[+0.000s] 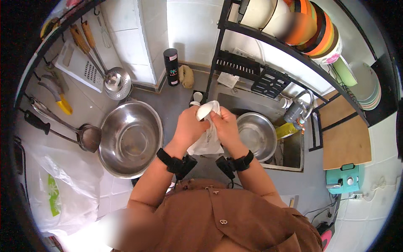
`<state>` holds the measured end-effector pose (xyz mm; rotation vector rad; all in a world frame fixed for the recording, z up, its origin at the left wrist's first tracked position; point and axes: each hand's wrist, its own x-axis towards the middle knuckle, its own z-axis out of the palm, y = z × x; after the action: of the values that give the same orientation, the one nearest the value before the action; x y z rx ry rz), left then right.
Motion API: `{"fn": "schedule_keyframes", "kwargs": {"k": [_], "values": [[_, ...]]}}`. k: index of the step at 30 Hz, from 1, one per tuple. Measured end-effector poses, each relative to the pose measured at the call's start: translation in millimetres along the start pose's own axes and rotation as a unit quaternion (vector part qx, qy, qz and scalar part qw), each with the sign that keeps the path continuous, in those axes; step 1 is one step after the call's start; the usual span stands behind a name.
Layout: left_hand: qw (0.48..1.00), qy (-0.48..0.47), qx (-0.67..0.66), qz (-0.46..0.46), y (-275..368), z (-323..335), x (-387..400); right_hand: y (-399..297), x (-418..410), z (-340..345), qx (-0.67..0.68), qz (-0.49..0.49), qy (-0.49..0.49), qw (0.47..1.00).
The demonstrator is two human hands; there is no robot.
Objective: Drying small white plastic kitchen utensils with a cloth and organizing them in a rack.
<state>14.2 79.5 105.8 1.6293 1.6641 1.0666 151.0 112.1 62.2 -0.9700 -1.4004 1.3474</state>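
Note:
My left hand (190, 126) grips a white spoon (204, 111), whose rounded bowl shows above the fingers; its handle is hidden. My right hand (227, 126) pinches a thin white cloth or paper wipe (207, 141) with dark print, which rises beside the spoon and hangs down between both hands. Just beyond the left hand, another white spoon (197, 97) rests in a dark holder on the grey counter. Both wrists wear black straps with small devices.
A large steel basin (130, 140) stands left on the counter. Right, a steel bowl (256, 137) sits in the sink (299, 157) below a faucet (310, 100). A black dish rack (217, 56) rises behind. Ladles (89, 138) hang at left, near a plastic bag (69, 189).

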Motion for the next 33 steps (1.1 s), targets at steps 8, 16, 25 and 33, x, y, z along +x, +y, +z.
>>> {"fn": "schedule_keyframes", "kwargs": {"k": [8,16,25,33], "values": [[0.973,-0.057,-0.217,-0.053,7.2,6.8,-3.6,-18.4,6.9,-9.5,-0.146,-0.051,0.093,0.984],[0.964,0.025,-0.263,-0.021,7.7,11.4,-9.5,-14.8,-16.6,9.1,-0.078,-0.03,0.024,0.996],[0.954,-0.105,-0.265,-0.089,14.7,5.0,-21.4,-49.5,-16.8,1.4,-0.102,-0.161,0.007,0.982],[0.919,-0.005,-0.386,-0.074,19.4,8.6,-22.6,-46.6,-13.3,2.3,-0.073,-0.081,-0.067,0.992]]}}
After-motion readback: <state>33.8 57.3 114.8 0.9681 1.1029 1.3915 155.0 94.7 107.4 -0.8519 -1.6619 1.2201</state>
